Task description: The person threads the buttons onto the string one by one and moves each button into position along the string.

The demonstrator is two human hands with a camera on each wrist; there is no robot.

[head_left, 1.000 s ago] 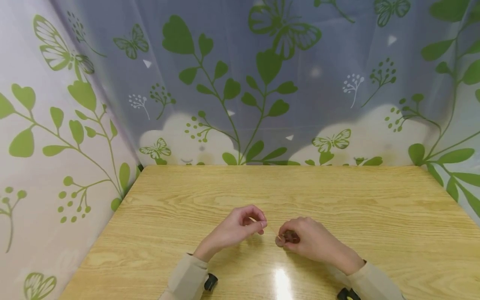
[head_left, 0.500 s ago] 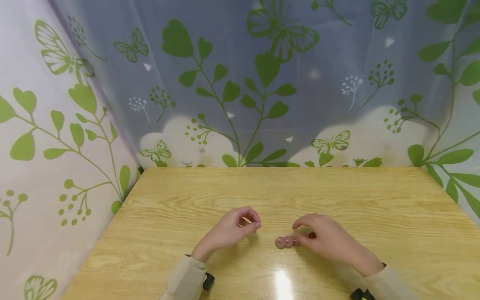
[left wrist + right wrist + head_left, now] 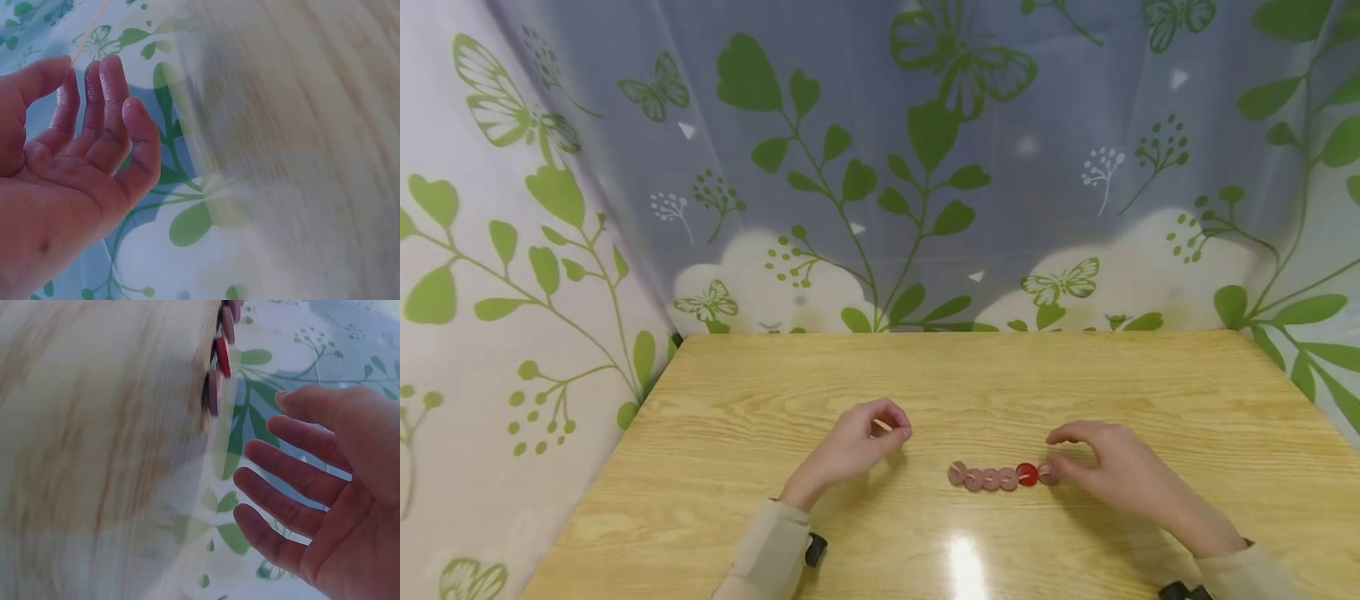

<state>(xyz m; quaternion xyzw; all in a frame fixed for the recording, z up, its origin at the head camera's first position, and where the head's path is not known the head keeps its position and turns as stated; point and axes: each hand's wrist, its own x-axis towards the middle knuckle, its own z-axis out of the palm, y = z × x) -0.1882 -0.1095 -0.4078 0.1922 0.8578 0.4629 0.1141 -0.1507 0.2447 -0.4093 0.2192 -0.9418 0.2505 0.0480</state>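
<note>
Several brownish-pink buttons (image 3: 990,478) lie in a row on the wood-grain table, strung together by a pale thread. One red button (image 3: 1027,474) sits near the row's right end, with another brownish-pink button just right of it. My left hand (image 3: 853,442) is left of the row, above the table. Between thumb and forefinger it pinches a thin orange thread (image 3: 91,30), plain in the left wrist view. My right hand (image 3: 1116,467) is by the row's right end. In the right wrist view its fingers (image 3: 290,469) are spread, apart from the buttons, and hold nothing.
The wood-grain table (image 3: 760,383) reaches back to a curtain (image 3: 880,167) printed with green leaves and butterflies. Another printed cloth (image 3: 497,250) hangs along the left side. A bright glare patch shows on the table in front of the buttons.
My right hand has moved right and released the buttons, which were bunched under its fingers and now lie in a line with the red one showing. My left hand has drawn slightly left.
</note>
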